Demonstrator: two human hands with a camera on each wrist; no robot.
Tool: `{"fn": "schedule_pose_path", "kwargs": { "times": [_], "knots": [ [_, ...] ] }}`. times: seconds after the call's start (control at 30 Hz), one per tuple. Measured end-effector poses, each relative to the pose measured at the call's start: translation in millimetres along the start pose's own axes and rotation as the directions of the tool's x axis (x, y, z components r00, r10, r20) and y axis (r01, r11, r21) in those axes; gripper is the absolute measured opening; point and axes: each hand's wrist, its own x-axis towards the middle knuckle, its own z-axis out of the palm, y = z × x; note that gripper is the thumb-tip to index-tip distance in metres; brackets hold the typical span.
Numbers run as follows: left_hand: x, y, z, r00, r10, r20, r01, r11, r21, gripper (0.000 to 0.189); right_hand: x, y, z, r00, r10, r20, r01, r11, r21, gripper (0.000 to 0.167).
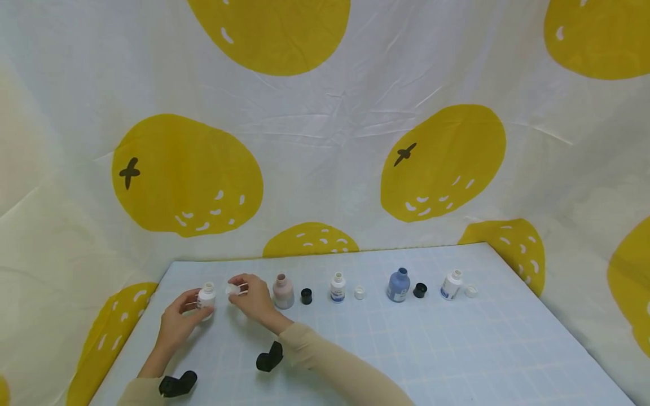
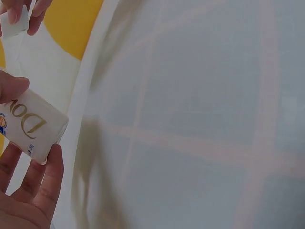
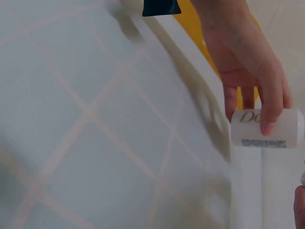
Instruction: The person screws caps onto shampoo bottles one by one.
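Gripped between thumb and fingers, the white bottle [image 1: 207, 294] is in our left hand [image 1: 178, 322], lower left of the frame, and our right hand [image 1: 256, 299] pinches a white cap [image 1: 233, 289] just right of it. So bottle and cap are apart, and both hands are busy. We can read gold "Do..." lettering on the bottle in both wrist views, but we can't tell if its base touches the table [image 1: 457, 349].

Right next to our right hand we've got a pink bottle [image 1: 283, 293], then a black cap [image 1: 306, 296]. Going right across the frame: a second white bottle with its own white cap, a blue bottle [image 1: 398, 286] with another black cap, and a third white bottle with one more white cap. All four stand upright with bare necks.

We've got beige sleeves [image 1: 350, 366] at the bottom, and yellow-fruit fabric [image 1: 330, 113] fills the top.
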Motion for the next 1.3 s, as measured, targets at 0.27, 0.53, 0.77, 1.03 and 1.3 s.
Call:
{"fn": "schedule_pose_path", "kwargs": {
  "times": [0.27, 0.53, 0.77, 1.03, 1.3],
  "knots": [
    [-0.9, 0.3, -0.2, 1.0, 0.012, 0.022, -0.013, 1.0, 0.026, 0.056, 2.3, -2.1, 1.9, 1.0, 0.005, 0.0, -0.005, 0.999, 0.046, 0.027],
    [0.5, -2.6, 2.1, 0.998, 0.063, 0.013, -0.063, 0.997, 0.037, 0.055, 6.3, -2.7, 0.2, 0.999, -0.011, 0.032, 0.01, 1.0, 0.012, 0.024],
    [1.6, -2.4, 5.4, 0.995, 0.096, -0.001, -0.096, 0.995, 0.029, 0.053, 7.9, -3.7, 0.7, 0.999, -0.029, 0.027, 0.029, 1.0, 0.009, 0.025],
    [2.8, 1.1, 8.9, 0.991, 0.132, -0.007, -0.131, 0.991, 0.025, 0.051, 8.5, -5.6, -1.3, 0.999, -0.021, 0.036, 0.021, 1.0, -0.008, 0.023],
    [5.7, 0.8, 13.8, 0.99, 0.14, -0.002, -0.14, 0.99, 0.027, 0.05, 9.9, -2.5, -3.7, 0.999, -0.054, 0.011, 0.054, 0.999, -0.009, 0.025]
  ]
}}
